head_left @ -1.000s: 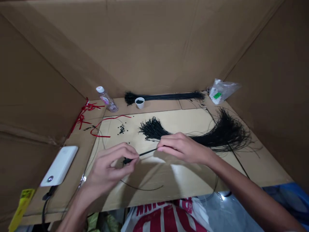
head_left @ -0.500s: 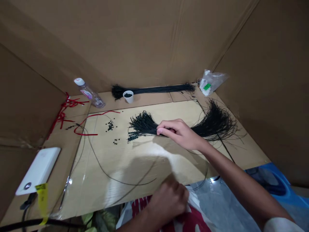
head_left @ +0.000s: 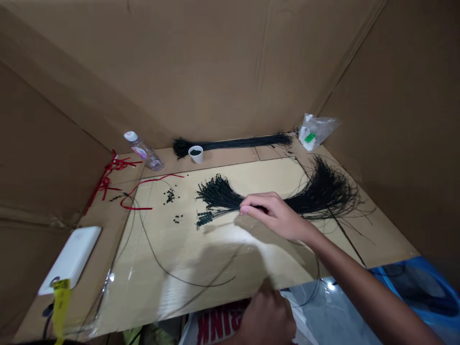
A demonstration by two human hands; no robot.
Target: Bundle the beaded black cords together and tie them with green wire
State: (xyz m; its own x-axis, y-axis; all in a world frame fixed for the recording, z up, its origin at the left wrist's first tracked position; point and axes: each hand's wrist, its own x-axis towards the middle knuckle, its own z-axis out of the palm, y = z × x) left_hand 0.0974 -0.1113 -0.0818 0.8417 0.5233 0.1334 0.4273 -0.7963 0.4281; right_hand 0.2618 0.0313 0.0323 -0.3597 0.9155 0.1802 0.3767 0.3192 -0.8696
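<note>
My right hand (head_left: 271,213) is closed round the middle of a bundle of thin black strands (head_left: 316,191), above the cardboard work surface. Small dark beads line the strands' left ends (head_left: 219,191), and the loose right ends fan out. A smaller group of beaded ends (head_left: 204,218) lies a little apart, nearer to me. My left hand (head_left: 269,314) is curled at the near edge, in front of a white bag with red print (head_left: 219,328). Its fingers are turned from view, so anything inside is hidden. Loose dark beads (head_left: 169,195) lie left of the bundle.
At the back a white cup of dark beads (head_left: 196,154) stands before another strand bundle (head_left: 244,142). A clear bottle (head_left: 147,153) leans at left, near red ribbons (head_left: 120,164) and a white power bank (head_left: 72,258). A plastic bag (head_left: 312,132) sits back right. Cardboard walls (head_left: 215,72) enclose the surface.
The camera view has shifted, so things appear lower and farther right. A small group of beaded ends now lies more apart from the main bundle. My right hand keeps its grip.
</note>
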